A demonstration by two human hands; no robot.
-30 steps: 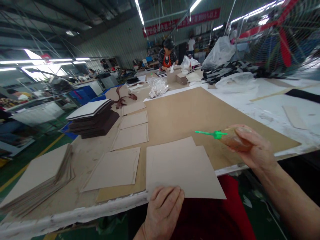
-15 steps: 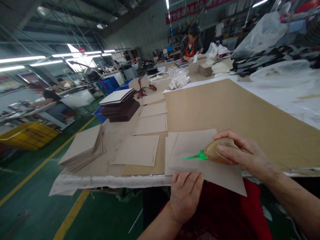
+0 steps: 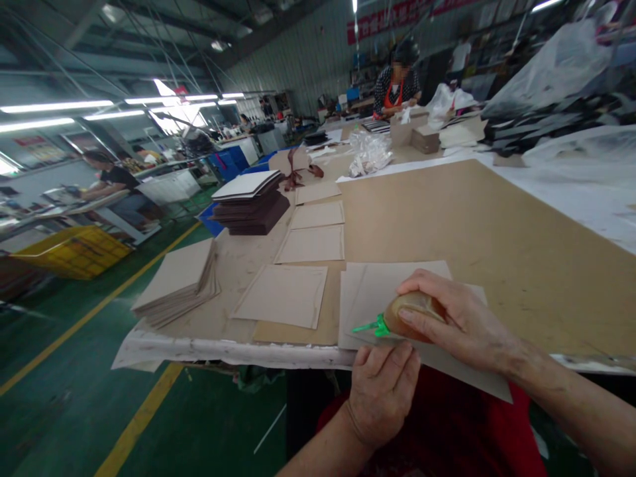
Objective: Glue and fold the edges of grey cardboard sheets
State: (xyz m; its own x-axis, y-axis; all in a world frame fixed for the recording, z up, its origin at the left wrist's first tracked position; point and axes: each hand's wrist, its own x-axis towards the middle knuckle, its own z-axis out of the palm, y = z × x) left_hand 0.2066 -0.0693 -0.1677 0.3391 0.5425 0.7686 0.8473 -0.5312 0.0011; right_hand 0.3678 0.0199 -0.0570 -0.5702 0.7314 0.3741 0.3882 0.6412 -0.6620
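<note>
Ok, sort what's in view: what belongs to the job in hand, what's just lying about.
In use, it seems:
squeeze bottle, in the right hand
pale sheets below it, left hand at their near edge
probably the similar sheets laid out to the left

Apparently just lying about:
crumpled clear plastic
dark strips at far right

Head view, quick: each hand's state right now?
Left hand: fingers curled at the near edge of the pale sheets; thumb hidden, grip cannot be told.
Right hand: closed around the green-tipped bottle.
</note>
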